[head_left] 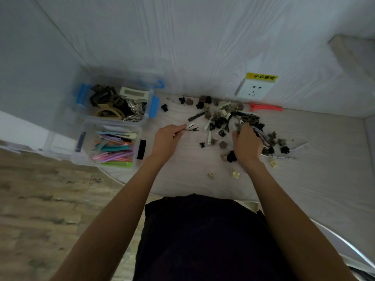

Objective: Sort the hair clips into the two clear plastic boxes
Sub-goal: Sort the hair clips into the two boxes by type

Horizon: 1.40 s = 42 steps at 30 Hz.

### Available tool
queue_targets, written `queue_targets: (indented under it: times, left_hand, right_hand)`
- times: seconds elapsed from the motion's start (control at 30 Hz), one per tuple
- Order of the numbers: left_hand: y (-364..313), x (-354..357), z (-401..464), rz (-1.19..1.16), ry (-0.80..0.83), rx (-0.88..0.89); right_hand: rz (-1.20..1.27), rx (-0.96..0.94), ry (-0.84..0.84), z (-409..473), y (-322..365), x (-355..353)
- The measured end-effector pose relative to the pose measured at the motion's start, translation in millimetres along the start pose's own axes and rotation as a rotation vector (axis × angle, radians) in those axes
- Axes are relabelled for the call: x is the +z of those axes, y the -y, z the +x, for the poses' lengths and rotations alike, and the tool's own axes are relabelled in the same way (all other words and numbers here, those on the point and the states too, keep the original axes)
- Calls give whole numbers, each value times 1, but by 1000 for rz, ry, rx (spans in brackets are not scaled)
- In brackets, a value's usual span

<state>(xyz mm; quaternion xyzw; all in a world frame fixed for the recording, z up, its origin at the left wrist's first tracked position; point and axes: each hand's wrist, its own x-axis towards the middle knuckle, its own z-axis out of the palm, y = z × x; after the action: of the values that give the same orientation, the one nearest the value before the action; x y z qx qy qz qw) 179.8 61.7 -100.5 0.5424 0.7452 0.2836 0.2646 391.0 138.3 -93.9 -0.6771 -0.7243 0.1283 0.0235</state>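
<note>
Two boxes (113,126) sit at the surface's (192,179) left edge, the near one holding long clips, the far one claws. Most of the clip pile (233,126) lies well right of them. Our left hand (166,138) pinches a thin clip (190,129); our right hand (247,142) curls into the pile, so we'd carry the clip left over open surface, clear of the box rim.

Bare tabletop (182,175) between boxes (113,142), clips (227,122)
</note>
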Motion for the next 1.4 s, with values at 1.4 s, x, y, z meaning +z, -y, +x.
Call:
queue_targets:
  times: [1.4]
  left_hand:
    - [5, -42, 2, -80, 57, 160]
  right_hand:
    - [86, -364, 101, -36, 62, 15]
